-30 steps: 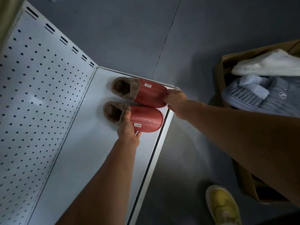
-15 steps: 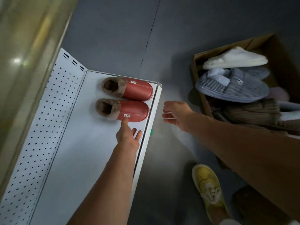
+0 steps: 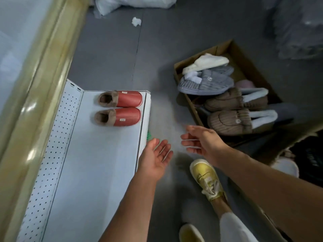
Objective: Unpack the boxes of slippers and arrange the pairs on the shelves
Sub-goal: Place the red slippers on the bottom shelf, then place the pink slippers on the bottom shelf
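Note:
A pair of red fur-lined slippers (image 3: 122, 108) stands side by side at the far end of the white metal shelf (image 3: 90, 172), toes toward its front lip. My left hand (image 3: 155, 158) hovers palm up just off the shelf's front edge, fingers straight, holding nothing. My right hand (image 3: 202, 140) is over the grey floor with fingers spread, empty, between the shelf and an open cardboard box (image 3: 244, 55). The box holds a white slipper (image 3: 208, 62), grey slippers (image 3: 208, 82) and two brown ribbed slippers (image 3: 232, 110).
A perforated white back panel (image 3: 56, 145) rises behind the shelf, under a glossy beige ledge (image 3: 35, 95). My yellow shoes (image 3: 206, 177) stand on the floor below my hands. A second dark box (image 3: 307, 159) sits at the right. White bags (image 3: 125, 2) lie at the top.
Both hands have let go of the red slippers and drawn back off the shelf toward the floor and the box. The view has pulled back and turned right.

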A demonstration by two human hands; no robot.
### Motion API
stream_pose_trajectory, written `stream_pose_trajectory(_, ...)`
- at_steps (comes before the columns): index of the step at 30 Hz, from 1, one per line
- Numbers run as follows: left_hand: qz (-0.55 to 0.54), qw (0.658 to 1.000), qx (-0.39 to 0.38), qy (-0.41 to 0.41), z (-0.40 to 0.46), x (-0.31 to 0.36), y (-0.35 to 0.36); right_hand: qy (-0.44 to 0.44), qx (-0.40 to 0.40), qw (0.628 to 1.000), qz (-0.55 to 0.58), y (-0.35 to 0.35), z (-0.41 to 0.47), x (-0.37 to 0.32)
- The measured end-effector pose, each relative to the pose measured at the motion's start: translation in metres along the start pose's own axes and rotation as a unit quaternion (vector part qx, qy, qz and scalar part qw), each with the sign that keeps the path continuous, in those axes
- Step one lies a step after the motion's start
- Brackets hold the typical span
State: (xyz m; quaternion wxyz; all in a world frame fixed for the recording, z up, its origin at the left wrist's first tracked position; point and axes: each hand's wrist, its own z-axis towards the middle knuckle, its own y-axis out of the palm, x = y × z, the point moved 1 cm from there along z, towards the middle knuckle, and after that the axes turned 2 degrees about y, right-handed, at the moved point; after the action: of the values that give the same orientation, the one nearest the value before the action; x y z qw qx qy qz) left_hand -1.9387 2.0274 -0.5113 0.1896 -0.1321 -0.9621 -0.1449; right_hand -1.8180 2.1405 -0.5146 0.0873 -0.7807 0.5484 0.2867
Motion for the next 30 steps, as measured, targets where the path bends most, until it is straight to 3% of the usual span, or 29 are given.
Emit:
stream_pose_trajectory(8,0.12,0.991,-0.029,-0.053,-0.05,-0.088,0.047,0.017,0.094,0.991,0.093,-0.113,-0.076,0.038)
stream_pose_trajectory(15,0.257,0.962,-0.068,-0.067,-0.077,-0.171,0.094,0.039,0.169,0.963,0.205,-0.214,-0.115,0.084)
stream_pose_trajectory(25,0.304,0.941,-0.093,-0.114,-0.104,-0.321,0.17,0.077,0.27,0.933,0.225,-0.386,-0.167,0.149)
stream_pose_trajectory(30,0.311,0.937,-0.086,-0.135,-0.105,-0.393,0.206,0.082,0.351,0.882,0.305,-0.476,-0.18,0.165)
